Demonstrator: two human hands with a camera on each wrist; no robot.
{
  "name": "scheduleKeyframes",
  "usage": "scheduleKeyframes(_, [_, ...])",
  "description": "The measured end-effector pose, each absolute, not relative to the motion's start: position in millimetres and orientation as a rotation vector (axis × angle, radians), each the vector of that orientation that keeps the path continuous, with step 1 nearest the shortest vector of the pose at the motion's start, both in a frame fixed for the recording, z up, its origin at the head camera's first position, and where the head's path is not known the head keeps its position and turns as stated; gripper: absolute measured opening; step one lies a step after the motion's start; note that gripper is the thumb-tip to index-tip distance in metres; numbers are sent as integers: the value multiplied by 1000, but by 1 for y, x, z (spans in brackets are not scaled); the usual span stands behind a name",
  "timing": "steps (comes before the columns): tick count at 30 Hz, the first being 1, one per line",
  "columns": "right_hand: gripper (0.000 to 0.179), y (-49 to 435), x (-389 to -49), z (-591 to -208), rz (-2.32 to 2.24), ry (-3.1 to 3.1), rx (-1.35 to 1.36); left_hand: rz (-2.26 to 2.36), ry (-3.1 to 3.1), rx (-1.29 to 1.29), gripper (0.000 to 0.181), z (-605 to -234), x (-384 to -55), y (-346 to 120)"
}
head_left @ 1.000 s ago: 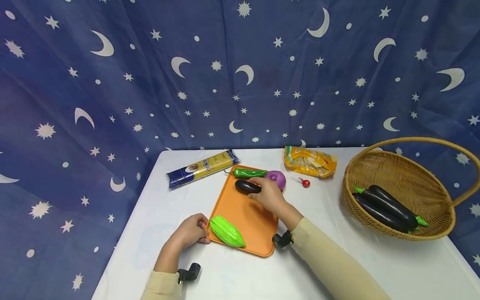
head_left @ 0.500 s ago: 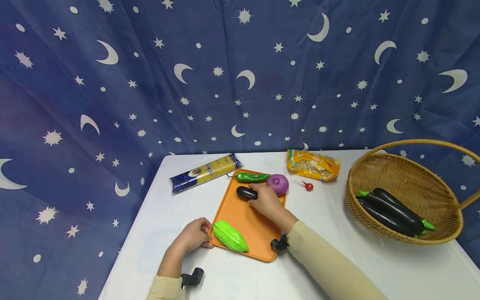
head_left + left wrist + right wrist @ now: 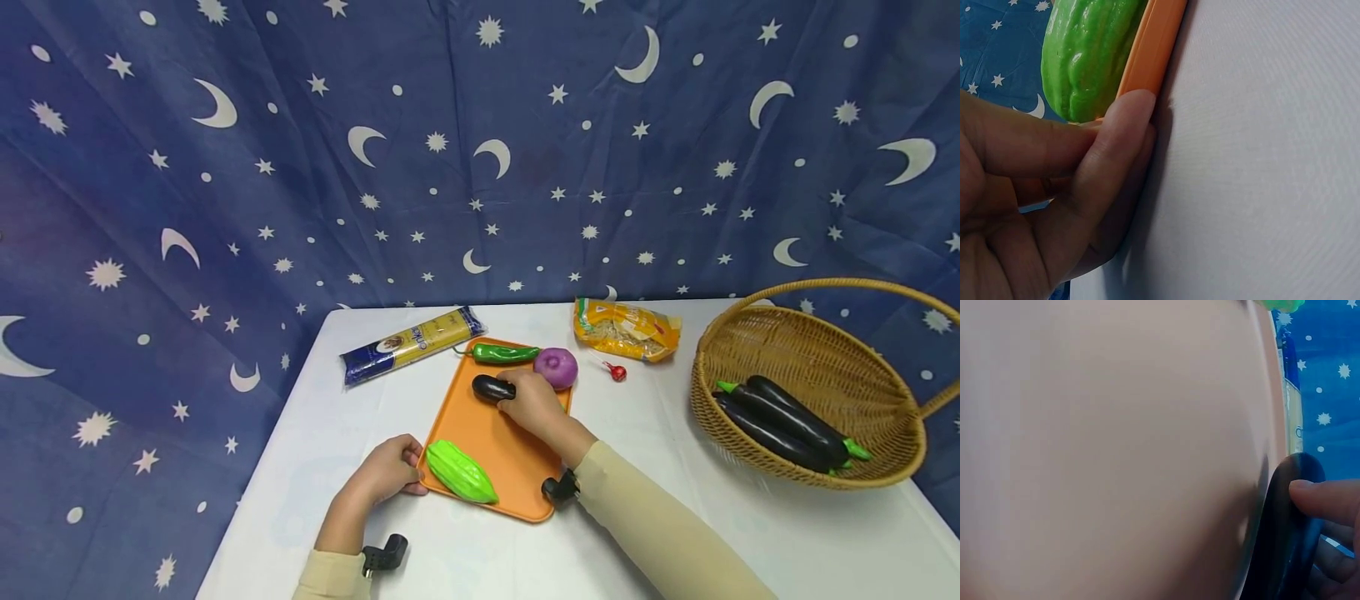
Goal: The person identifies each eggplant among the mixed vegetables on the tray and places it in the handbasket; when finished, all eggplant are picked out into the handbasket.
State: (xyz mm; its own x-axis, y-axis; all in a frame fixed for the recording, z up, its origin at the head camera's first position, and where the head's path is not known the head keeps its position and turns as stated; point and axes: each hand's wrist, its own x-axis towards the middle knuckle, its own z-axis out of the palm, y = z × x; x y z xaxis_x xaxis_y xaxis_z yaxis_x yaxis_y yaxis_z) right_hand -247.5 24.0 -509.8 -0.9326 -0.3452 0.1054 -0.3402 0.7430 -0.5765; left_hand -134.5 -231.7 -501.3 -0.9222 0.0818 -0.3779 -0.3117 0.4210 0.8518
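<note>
My right hand [image 3: 534, 407] grips a dark eggplant [image 3: 491, 388] lying across the far half of an orange tray [image 3: 487, 442]. In the right wrist view the thumb presses on the eggplant [image 3: 1288, 531], with the other fingers curled on its far side. At the tray's near left corner my left hand [image 3: 388, 469] pinches the rim between thumb and fingers, as the left wrist view shows. A bright green ridged vegetable [image 3: 461, 472] rests along the tray's near edge, close to that hand. Along the tray's far edge lie a green chili pepper [image 3: 504, 354] and a purple onion [image 3: 556, 368].
Behind the tray to the left lies a blue and yellow pasta packet [image 3: 414, 344]. A yellow bag [image 3: 627, 330] and a small red item [image 3: 617, 372] lie at the back right. A wicker basket [image 3: 847, 350] holding eggplants [image 3: 787, 421] stands on the right.
The whole head view has shifted slightly down and right since a second ago. The right hand, still on the eggplant, sits slightly nearer on the tray; the left hand keeps its hold on the corner.
</note>
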Motion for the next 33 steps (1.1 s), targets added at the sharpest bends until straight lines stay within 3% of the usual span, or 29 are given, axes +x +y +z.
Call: scheduleKeyframes(33, [48, 56, -230, -453, -1285, 2870, -458, 1439, 2355, -227, 31, -503, -137, -230])
